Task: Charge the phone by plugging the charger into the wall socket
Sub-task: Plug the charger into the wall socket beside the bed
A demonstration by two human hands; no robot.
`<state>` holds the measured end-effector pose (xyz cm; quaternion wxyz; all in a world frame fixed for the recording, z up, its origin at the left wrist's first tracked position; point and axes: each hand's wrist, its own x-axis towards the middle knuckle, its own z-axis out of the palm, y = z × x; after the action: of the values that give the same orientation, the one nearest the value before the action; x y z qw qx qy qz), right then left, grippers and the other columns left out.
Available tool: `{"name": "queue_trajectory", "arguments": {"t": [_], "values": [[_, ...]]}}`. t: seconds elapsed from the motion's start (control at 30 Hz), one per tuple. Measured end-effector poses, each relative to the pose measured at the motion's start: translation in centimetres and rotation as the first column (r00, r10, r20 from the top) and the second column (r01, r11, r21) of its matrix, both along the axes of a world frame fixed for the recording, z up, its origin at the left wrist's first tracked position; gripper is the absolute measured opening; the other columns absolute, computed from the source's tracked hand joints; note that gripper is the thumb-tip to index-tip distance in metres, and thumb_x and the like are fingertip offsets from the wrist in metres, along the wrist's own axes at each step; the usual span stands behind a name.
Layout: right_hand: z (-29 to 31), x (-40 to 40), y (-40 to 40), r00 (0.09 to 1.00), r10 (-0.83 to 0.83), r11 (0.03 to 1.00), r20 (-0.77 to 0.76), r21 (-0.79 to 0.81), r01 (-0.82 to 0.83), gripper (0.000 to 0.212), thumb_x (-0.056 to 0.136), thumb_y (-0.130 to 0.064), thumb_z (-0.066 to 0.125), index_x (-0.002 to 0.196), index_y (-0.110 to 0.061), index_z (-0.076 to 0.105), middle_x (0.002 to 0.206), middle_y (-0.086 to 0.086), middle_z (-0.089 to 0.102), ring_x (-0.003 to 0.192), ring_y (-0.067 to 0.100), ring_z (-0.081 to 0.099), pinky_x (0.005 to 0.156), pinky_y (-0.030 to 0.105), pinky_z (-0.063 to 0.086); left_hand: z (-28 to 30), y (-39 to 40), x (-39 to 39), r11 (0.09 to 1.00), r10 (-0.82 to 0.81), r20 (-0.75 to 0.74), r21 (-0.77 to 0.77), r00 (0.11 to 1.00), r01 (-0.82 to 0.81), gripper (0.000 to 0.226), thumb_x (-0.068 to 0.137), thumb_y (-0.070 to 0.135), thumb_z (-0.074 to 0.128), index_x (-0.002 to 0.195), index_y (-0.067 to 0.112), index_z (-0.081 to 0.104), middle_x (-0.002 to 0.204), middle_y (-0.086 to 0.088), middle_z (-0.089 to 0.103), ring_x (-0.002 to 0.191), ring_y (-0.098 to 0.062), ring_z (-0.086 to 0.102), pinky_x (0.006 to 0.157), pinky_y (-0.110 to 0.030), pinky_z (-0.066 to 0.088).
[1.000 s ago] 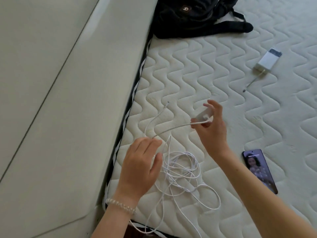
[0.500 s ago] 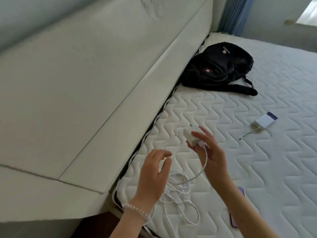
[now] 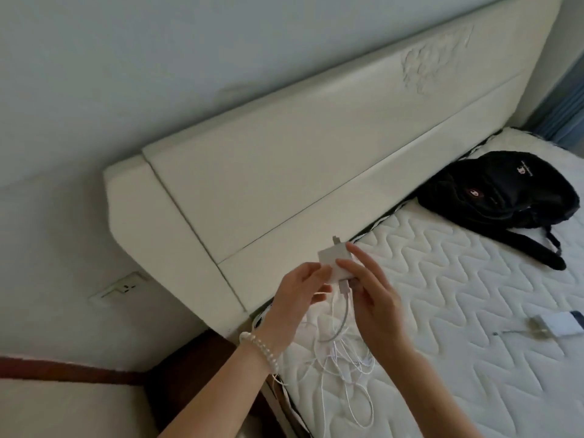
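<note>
The charger (image 3: 335, 267) is held up between both hands near the headboard (image 3: 284, 172), prongs pointing up and away. The left hand (image 3: 297, 292) is curled loosely, fingertips pinching the near-left edge of the block. The right hand (image 3: 373, 298) is mostly open, fingers extended, thumb and fingertips steadying the right side by the cable plug. The cable (image 3: 344, 352) hangs down into a loose tangle on the mattress (image 3: 458, 327). The wall socket (image 3: 121, 289) is low on the wall at left, well apart from the charger, beside the headboard end. The phone is not in view.

For this step: the block should be gripped firmly by one hand, prongs turned toward the socket slots, slack freed first so the tangle is not dragged. Prongs should be aligned square before being pushed.
</note>
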<state>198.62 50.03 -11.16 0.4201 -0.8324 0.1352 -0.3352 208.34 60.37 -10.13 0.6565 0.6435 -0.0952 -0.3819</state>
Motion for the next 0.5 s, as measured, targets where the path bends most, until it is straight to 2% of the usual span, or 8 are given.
{"name": "queue_trajectory", "arguments": {"t": [0.07, 0.13, 0.17, 0.23, 0.3, 0.37, 0.5], "values": [[1.2, 1.2, 1.6, 0.995, 0.089, 0.985, -0.052, 0.156, -0.079, 0.059, 0.089, 0.014, 0.045, 0.133, -0.027, 0.045, 0.118, 0.0, 0.065, 0.099, 0.012, 0.065, 0.079, 0.026, 0.055, 0.1, 2.1, 1.1, 0.997, 0.074, 0.007, 0.037, 0.997, -0.074, 0.024, 0.089, 0.027, 0.06, 0.104, 0.009, 0.066, 0.092, -0.007, 0.07, 0.082, -0.016, 0.065, 0.075, -0.028, 0.051], [2.4, 2.6, 3.7, 0.978, 0.198, 0.903, -0.067, 0.4, -0.156, 0.062, 0.092, 0.006, 0.046, 0.141, -0.03, 0.033, 0.122, -0.009, 0.062, 0.093, 0.024, 0.067, 0.076, 0.033, 0.057, -0.1, 4.4, 2.1, 0.986, 0.154, 0.012, 0.055, 0.988, -0.155, 0.02, 0.089, 0.028, 0.061, 0.1, 0.012, 0.068, 0.09, -0.007, 0.071, 0.084, -0.019, 0.065, 0.082, -0.034, 0.052], [2.7, 3.3, 4.9, 0.971, 0.232, 0.838, -0.058, 0.519, -0.169, 0.063, 0.091, 0.003, 0.051, 0.143, -0.028, 0.031, 0.128, -0.012, 0.058, 0.095, 0.022, 0.068, 0.077, 0.032, 0.057, -0.1, 5.7, 2.5, 0.98, 0.193, 0.015, 0.056, 0.981, -0.193, 0.018, 0.089, 0.028, 0.062, 0.097, 0.014, 0.069, 0.089, -0.006, 0.071, 0.084, -0.02, 0.065, 0.085, -0.037, 0.052], [2.7, 5.3, 7.3, 0.967, 0.238, 0.734, -0.094, 0.669, -0.116, 0.064, 0.085, -0.004, 0.065, 0.141, -0.022, 0.037, 0.131, -0.007, 0.057, 0.097, 0.013, 0.069, 0.079, 0.026, 0.056, 0.0, 8.3, 3.2, 0.962, 0.266, 0.012, 0.054, 0.964, -0.266, 0.018, 0.087, 0.029, 0.064, 0.094, 0.014, 0.07, 0.087, -0.004, 0.071, 0.083, -0.019, 0.064, 0.087, -0.036, 0.052], [2.6, 7.4, 9.6, 0.951, 0.272, 0.67, -0.148, 0.739, -0.077, 0.057, 0.08, -0.01, 0.072, 0.132, -0.015, 0.05, 0.117, 0.001, 0.067, 0.093, 0.01, 0.07, 0.078, 0.021, 0.056, 0.1, 10.9, 3.8, 0.941, 0.331, 0.033, 0.059, 0.943, -0.332, 0.019, 0.088, 0.029, 0.063, 0.097, 0.014, 0.069, 0.089, -0.002, 0.071, 0.084, -0.015, 0.065, 0.084, -0.03, 0.053], [2.5, 9.4, 11.8, 0.926, 0.35, 0.643, -0.144, 0.755, -0.126, 0.04, 0.08, -0.007, 0.071, 0.119, -0.01, 0.062, 0.099, 0.003, 0.074, 0.09, 0.012, 0.071, 0.078, 0.02, 0.056, 0.0, 13.6, 4.5, 0.916, 0.388, 0.071, 0.079, 0.919, -0.393, 0.018, 0.087, 0.029, 0.063, 0.098, 0.015, 0.068, 0.087, -0.001, 0.069, 0.084, -0.015, 0.063, 0.079, -0.026, 0.051], [1.9, 13.0, 16.9, 0.871, 0.468, 0.664, -0.148, 0.71, -0.236, 0.03, 0.082, -0.004, 0.068, 0.109, -0.017, 0.064, 0.095, 0.001, 0.073, 0.089, 0.014, 0.07, 0.078, 0.027, 0.057, -1.0, 19.2, 5.9, 0.851, 0.493, 0.124, 0.14, 0.861, -0.507, 0.02, 0.088, 0.034, 0.061, 0.1, 0.019, 0.068, 0.093, -0.003, 0.069, 0.089, -0.015, 0.063, 0.082, -0.026, 0.049]]}}
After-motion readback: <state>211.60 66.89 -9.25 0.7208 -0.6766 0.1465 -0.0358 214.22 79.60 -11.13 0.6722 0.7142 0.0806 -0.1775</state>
